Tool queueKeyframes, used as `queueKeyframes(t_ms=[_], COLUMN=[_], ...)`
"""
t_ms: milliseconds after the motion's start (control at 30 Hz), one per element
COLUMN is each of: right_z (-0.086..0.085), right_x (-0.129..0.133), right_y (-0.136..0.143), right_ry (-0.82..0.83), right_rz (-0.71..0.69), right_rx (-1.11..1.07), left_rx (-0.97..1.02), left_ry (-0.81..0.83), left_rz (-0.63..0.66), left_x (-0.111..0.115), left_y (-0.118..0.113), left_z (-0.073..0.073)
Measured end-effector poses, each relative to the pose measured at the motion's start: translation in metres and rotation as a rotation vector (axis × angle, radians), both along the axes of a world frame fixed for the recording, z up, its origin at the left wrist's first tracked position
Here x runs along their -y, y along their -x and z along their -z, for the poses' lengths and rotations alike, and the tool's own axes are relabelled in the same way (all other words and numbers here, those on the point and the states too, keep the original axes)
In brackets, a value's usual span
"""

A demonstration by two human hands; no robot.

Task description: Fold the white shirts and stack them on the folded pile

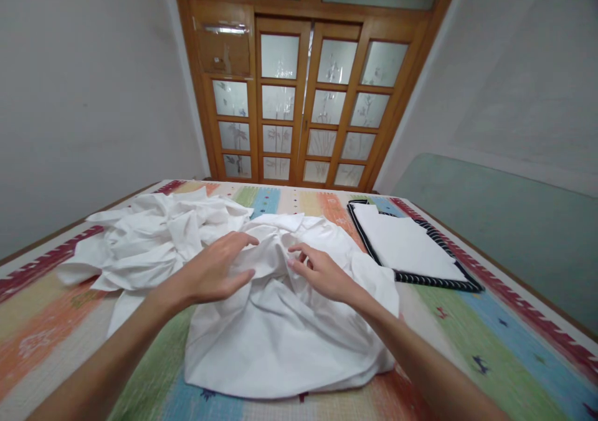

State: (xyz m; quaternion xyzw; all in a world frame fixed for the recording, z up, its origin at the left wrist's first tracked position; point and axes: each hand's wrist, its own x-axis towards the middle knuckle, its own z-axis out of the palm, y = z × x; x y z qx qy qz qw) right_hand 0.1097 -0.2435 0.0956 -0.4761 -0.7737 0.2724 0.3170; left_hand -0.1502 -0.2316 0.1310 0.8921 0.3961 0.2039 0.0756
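Note:
A crumpled white garment (289,340), perhaps a shirt with a collar at its far edge, lies spread in front of me. My left hand (217,268) hovers over its left side, thumb and fingers apart, holding nothing. Over the middle of the cloth is my right hand (322,271), its fingers bent and a small gap showing between thumb and forefinger. No fabric is visibly gripped in it, though the fingertips may touch the folds. To the left lies a heap of white cloth (154,240), which reaches close to the garment.
On the right side of the table, a white flat panel (406,240) rests on a black, white-striped folded piece (432,278). A colourful striped tablecloth (467,327) covers the table. Wooden glass doors (303,97) stand beyond, with walls on both sides.

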Motion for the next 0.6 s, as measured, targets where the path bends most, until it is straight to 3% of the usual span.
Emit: queueKeyframes(t_ms=[67, 233, 400, 600], right_z=[0.004, 0.001, -0.002, 0.002], right_x=[0.002, 0.010, 0.011, 0.007], right_y=[0.005, 0.006, 0.008, 0.012], right_ry=[-0.051, -0.114, -0.095, -0.093], right_rz=[-0.030, -0.349, -0.166, -0.005], right_rx=[0.038, 0.197, 0.128, -0.024], left_rx=[0.117, 0.364, 0.425, 0.435], left_ry=[0.048, 0.237, 0.371, 0.312], left_rz=[-0.006, -0.014, -0.011, 0.007], left_x=[0.000, -0.008, -0.003, 0.011], left_y=[-0.014, -0.031, -0.041, -0.054], left_z=[0.008, 0.025, 0.033, 0.033])
